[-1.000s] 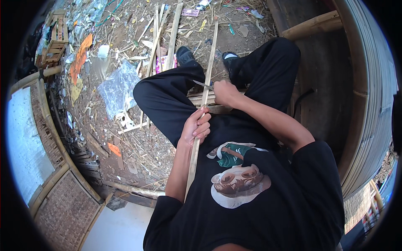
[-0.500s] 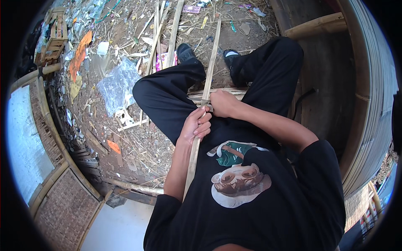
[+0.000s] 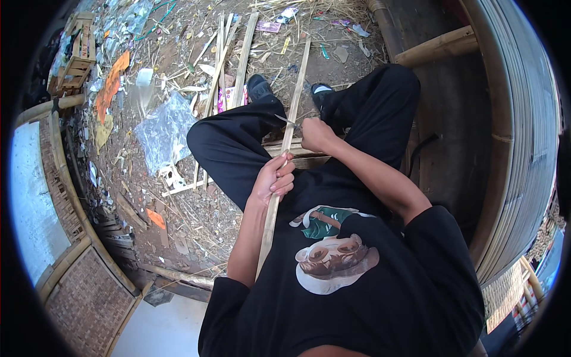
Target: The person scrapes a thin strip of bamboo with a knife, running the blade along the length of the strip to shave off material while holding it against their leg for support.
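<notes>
A long, flat, pale bamboo strip is laid across the lap, over the black trouser knees. It is clenched mid-length by the left hand. Just beyond, a thin knife is gripped against the strip by the fisted right hand.

**Harsh daylight, heavy fisheye warp**

From my end the feed is bright, hard daylight. The littered dirt ground is fully sunlit, and the clear plastic sheet throws some glare. The pale slab at the left edge is nearly blown out to white. The black trousers and black shirt soak up light, so I get almost no detail in the folds. Shadow sits deep on the right, over the dark board. The centre is sharp enough; the bamboo strip has clean edges. Toward the rim everything bends hard, the stacked slats curve like a bowl, and the corners are plain black vignette.
</notes>
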Demonstrator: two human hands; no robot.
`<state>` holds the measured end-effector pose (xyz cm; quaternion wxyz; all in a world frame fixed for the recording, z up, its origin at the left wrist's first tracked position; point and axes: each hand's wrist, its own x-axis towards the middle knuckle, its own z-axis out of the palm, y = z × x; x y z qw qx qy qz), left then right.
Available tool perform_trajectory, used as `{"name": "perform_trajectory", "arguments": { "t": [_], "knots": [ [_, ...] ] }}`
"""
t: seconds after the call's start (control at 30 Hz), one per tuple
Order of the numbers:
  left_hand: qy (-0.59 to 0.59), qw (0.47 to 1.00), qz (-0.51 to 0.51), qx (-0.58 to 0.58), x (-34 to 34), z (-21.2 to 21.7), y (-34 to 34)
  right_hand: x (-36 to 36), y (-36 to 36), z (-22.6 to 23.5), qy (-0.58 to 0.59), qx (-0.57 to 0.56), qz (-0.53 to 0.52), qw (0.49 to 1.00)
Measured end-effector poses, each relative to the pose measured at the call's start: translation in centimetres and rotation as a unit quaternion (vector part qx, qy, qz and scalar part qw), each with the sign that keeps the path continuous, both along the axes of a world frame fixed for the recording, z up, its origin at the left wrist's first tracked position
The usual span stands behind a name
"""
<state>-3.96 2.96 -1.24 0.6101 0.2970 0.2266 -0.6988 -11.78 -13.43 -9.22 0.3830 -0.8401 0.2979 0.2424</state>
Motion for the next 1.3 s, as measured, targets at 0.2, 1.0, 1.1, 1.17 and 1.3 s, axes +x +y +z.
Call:
{"name": "perform_trajectory", "arguments": {
  "t": [0.2, 1.0, 1.1, 1.17, 1.3],
  "knots": [
    [-0.046, 0.997, -0.05, 0.024, 0.7, -0.3, -0.4, -0.1, 1.0, 1.5, -0.057, 0.058, 0.031, 0.996],
    [-0.197, 0.978, -0.046, -0.048, 1.3, 5.0, -1.1, 6.8, -9.0, 2.1, -0.112, -0.112, -0.1, 0.982],
    [-0.193, 0.978, -0.058, -0.058, 1.4, 5.5, -1.6, 7.4, -13.0, 2.0, -0.138, -0.155, -0.159, 0.965],
    [-0.227, 0.97, -0.064, -0.054, 1.5, 4.7, -1.8, 6.5, -12.9, 2.2, -0.173, -0.135, -0.189, 0.957],
    [-0.305, 0.948, -0.087, -0.037, 1.9, 2.0, -2.3, 4.7, -8.6, 4.3, -0.192, -0.101, -0.117, 0.969]
  ]
}}
